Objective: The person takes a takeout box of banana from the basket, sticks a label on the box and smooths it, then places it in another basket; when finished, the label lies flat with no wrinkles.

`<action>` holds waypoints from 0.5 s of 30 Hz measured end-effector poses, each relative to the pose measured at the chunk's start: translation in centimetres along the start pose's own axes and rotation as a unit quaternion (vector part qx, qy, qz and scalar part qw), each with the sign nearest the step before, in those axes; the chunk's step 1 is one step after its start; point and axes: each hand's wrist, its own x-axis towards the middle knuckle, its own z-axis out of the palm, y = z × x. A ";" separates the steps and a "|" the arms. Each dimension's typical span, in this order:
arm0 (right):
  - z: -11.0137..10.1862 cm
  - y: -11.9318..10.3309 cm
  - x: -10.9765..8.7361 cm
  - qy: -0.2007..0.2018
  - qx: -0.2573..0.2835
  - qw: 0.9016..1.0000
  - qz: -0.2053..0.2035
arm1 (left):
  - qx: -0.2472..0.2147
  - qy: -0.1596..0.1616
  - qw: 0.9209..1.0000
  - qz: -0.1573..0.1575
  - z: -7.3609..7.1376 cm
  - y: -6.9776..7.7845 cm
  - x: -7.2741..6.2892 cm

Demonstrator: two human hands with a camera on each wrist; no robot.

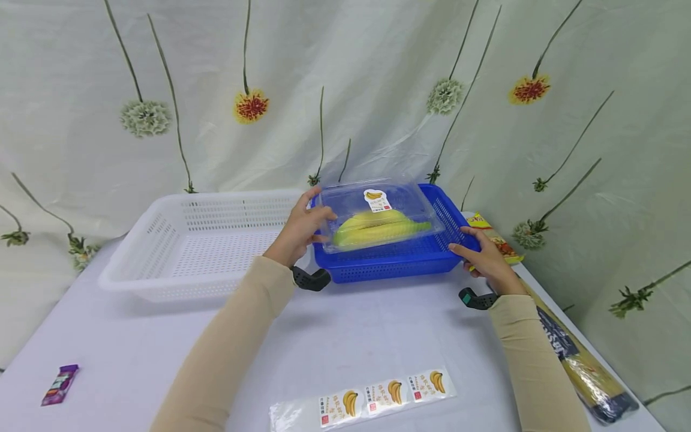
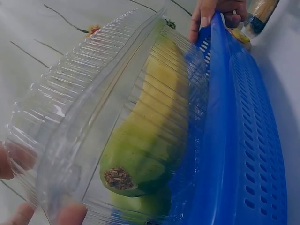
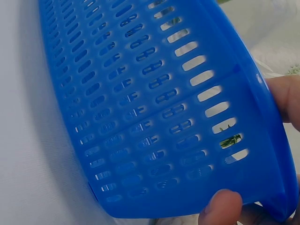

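My left hand (image 1: 302,227) holds the left end of a clear plastic clamshell box (image 1: 415,207), its thumb and fingers on either side in the left wrist view. Yellow-green bananas (image 1: 378,228) lie inside, and a white banana sticker (image 1: 376,201) is on the lid. The box is tilted over a blue perforated basket (image 1: 388,269), its near side low within the basket's outline. My right hand (image 1: 491,261) grips the right end of the basket's rim, with the thumb (image 3: 222,208) on the outer wall in the right wrist view.
Left of the blue basket stands a white perforated basket (image 1: 178,288). A strip of banana stickers (image 1: 361,399) lies at the front, a small purple packet (image 1: 60,384) at the far left. A yellow food packet (image 1: 486,231) and a long pack (image 1: 588,366) lie along the right edge.
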 end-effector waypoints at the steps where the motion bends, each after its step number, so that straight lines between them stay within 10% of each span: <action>1: 0.0 0.0 0.0 0.000 0.000 1.000 0.000 | 0.000 0.002 1.000 -0.003 0.2 -0.1 0.1; 15: 0.1 -0.2 0.0 0.005 -0.001 1.000 0.009 | 0.017 0.012 1.000 -0.018 1.8 -0.5 1.4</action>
